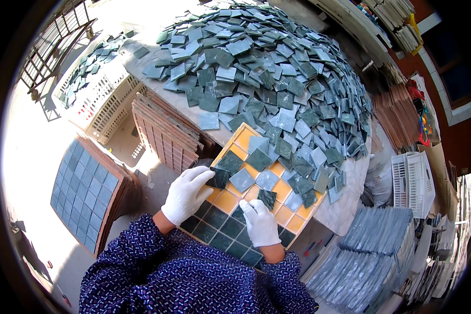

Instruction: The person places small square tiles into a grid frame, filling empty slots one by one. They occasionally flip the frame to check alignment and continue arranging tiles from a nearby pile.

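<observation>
Both my hands wear white gloves over a yellow gridded tray (283,189). Its near rows hold dark green square tiles (214,217). My left hand (187,194) is closed on a dark green tile (219,178) at the tray's left side, gripping its edge. My right hand (260,224) is over the filled rows, with thumb and fingers drawn together. Another dark green tile (267,198) lies beside its fingertips; whether anything is pinched there is hidden. Several loose tiles (242,180) lie across the tray's middle and far cells.
A large heap of green-grey tiles (282,68) covers the table (343,209) beyond the tray. Stacked brown trays (165,131) and a tile-filled panel (83,183) stand left, near a white crate (102,99). Wrapped tile stacks (358,261) and a white basket (412,180) stand right.
</observation>
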`<action>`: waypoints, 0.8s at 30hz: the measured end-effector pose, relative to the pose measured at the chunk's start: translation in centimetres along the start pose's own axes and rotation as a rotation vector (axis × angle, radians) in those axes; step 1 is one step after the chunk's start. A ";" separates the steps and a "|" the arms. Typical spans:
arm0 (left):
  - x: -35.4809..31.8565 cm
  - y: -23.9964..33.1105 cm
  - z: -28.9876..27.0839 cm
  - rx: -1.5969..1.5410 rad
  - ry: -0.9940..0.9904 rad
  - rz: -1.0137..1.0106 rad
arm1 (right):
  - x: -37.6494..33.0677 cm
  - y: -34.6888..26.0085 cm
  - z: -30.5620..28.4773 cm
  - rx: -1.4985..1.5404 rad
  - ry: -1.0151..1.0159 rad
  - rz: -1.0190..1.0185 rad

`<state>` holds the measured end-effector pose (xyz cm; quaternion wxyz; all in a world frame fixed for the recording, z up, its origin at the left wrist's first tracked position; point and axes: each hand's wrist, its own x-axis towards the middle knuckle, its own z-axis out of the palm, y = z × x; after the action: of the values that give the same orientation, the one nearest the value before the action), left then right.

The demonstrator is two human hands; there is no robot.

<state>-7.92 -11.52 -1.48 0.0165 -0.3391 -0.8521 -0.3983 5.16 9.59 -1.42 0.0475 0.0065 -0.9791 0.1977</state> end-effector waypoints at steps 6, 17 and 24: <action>2.5 -0.6 0.5 0.160 -0.144 0.105 | 2.6 -1.0 -0.3 -0.055 0.233 0.038; 1.9 -3.0 -1.9 -0.124 -0.149 0.069 | 6.0 0.4 -1.6 0.699 0.100 0.495; 1.4 -4.1 -2.2 -0.073 -0.143 0.128 | 4.2 -0.7 0.4 0.315 -0.010 0.168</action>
<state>-11.97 -14.10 -2.27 -0.0312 -0.4208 -0.8126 -0.4020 0.96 8.86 -1.12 0.0244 -0.0668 -0.9333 0.3519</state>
